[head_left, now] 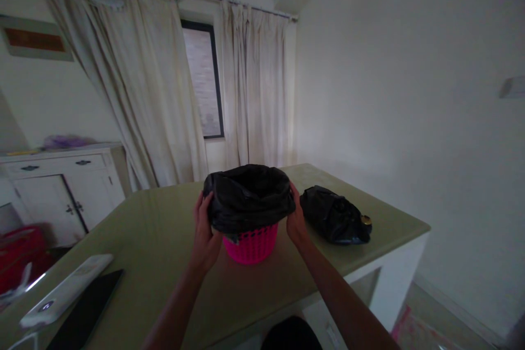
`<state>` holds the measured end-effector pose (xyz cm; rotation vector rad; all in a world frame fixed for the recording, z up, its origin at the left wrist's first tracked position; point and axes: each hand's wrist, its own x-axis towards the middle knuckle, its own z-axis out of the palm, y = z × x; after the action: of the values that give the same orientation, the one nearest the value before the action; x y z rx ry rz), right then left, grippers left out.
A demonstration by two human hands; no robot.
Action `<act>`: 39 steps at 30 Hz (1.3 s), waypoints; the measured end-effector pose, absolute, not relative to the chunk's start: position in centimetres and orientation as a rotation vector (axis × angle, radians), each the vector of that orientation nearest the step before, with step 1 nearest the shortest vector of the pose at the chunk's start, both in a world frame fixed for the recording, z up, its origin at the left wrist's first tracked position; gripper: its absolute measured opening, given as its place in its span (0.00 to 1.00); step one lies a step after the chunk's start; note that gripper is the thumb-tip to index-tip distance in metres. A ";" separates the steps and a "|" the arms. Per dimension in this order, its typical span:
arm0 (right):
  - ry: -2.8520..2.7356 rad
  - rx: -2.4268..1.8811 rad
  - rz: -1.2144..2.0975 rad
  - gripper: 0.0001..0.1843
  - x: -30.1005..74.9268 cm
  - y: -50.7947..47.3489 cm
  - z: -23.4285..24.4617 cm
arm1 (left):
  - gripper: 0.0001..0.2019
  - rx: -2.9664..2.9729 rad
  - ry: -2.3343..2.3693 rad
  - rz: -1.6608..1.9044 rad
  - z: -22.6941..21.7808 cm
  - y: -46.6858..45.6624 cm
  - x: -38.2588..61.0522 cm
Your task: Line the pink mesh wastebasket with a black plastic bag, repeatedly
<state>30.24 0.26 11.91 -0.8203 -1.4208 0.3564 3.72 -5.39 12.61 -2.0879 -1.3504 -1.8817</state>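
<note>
A bright pink plastic basket [251, 248] with slotted sides stands on the table in front of me. A black garbage bag [246, 205] lines it, its edge folded down over the rim and its mouth gaping upward. My left hand [205, 235] grips the bag at the left side of the rim, fingers around the outside. On the opposite side my right hand [296, 216] holds the bag's edge, with some fingers hidden behind it. Just right of that hand lies a second, bunched-up black bag [338, 216] with a small gold-coloured round piece at its end.
The greenish table [164, 229] reaches toward a curtained window. At its near left lie a white power strip-like device [68, 290] and a dark flat slab [88, 311]. A white cabinet [61, 186] and a red container [24, 254] stand beyond its left edge.
</note>
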 end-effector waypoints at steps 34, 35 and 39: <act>-2.311 -0.352 -0.672 0.45 26.8 3.5 39.9 | 0.29 -1.855 -1.711 -1.843 18.9 -3.6 6.0; -2.269 -0.360 -0.696 0.44 27.2 3.4 40.4 | 0.30 -1.840 -1.681 -1.830 19.1 -3.8 6.1; -2.011 -0.387 -0.781 0.39 28.4 2.3 42.7 | 0.34 -1.746 -1.501 -1.789 20.7 -4.6 6.5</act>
<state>28.42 2.33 42.72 -0.3871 -2.0110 -0.7806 6.49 -4.64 20.65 -1.7458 -1.5013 -1.7890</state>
